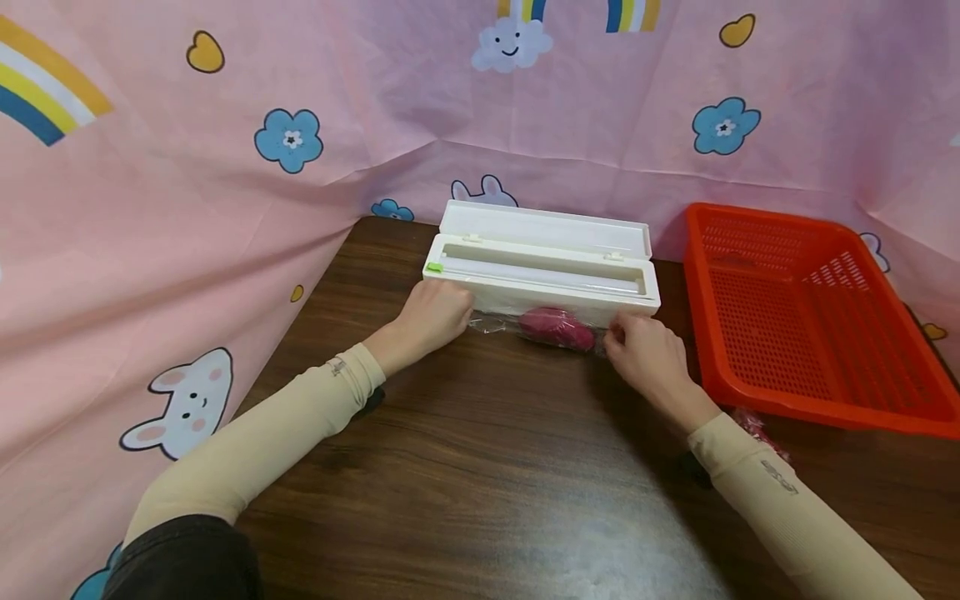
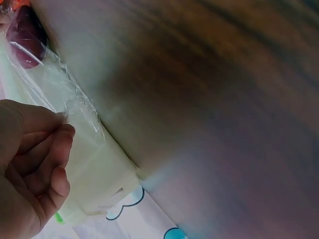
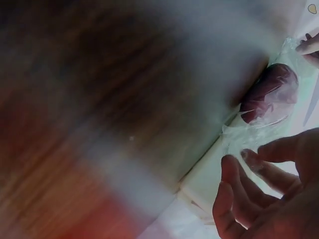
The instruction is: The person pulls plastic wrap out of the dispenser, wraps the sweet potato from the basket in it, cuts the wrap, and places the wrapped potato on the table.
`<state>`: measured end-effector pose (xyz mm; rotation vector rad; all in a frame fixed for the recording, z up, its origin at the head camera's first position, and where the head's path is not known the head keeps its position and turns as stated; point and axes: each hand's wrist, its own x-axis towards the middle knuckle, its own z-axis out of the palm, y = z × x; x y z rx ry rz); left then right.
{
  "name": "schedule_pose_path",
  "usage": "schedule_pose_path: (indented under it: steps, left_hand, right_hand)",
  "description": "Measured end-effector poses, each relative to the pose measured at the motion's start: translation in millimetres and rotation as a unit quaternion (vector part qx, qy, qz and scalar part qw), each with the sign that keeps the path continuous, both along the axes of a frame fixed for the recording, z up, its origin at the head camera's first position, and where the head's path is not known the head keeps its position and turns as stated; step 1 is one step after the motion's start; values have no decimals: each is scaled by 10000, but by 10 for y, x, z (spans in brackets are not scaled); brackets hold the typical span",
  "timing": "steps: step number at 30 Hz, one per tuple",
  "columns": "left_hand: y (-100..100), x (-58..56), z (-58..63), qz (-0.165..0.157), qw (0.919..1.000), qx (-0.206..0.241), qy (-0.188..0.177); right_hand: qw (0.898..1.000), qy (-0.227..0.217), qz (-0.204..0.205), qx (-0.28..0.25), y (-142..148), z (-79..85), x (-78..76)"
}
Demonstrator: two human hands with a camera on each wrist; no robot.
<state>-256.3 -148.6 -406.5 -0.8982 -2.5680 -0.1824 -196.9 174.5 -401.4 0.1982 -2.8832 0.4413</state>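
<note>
A purplish-red oblong item (image 1: 557, 327), like a sweet potato, lies wrapped in clear cling film (image 2: 75, 97) along the front of a white cling film box (image 1: 540, 283). My left hand (image 1: 437, 312) pinches the left end of the film between thumb and forefinger. At the other end, my right hand (image 1: 647, 348) has its thumb (image 3: 279, 149) and forefinger close together at the film. The box's lid is raised, with a roll of film (image 1: 540, 273) inside and a green piece (image 1: 435, 267) at its left end.
To the right stands an orange-red plastic basket (image 1: 716, 333). Beside its near left corner, partly behind the right forearm, is a red thing in clear film (image 1: 761, 433). A pink patterned cloth (image 1: 420, 100) hangs behind and left of the brown wooden table (image 1: 480, 483).
</note>
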Motion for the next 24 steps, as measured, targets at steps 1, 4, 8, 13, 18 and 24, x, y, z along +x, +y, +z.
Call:
schedule_pose_path:
  steps: [1,4,8,13,18,24]
  left_hand:
    - [3,-4,-2,0,10000,5,16]
    - [10,-13,-7,0,10000,15,24]
    - [11,-19,-15,6,10000,24,4]
    - [-12,-4,-8,4,9999,74,-94]
    - [-13,26,-3,34,9998,14,-176]
    - [-60,51,5,85,9998,-44,-187]
  right_hand:
    - [9999,114,2,16,-2,1,10]
    - [9970,747,197,96,-40,6,63]
    - [9773,1753,1184,139,-163,5,140]
    - [9595,1805,2146,258,-390,-38,179]
    - [9701,1604,1782,387,-493,-84,120]
    - [9772,1181,1690,504,-560,-85,47]
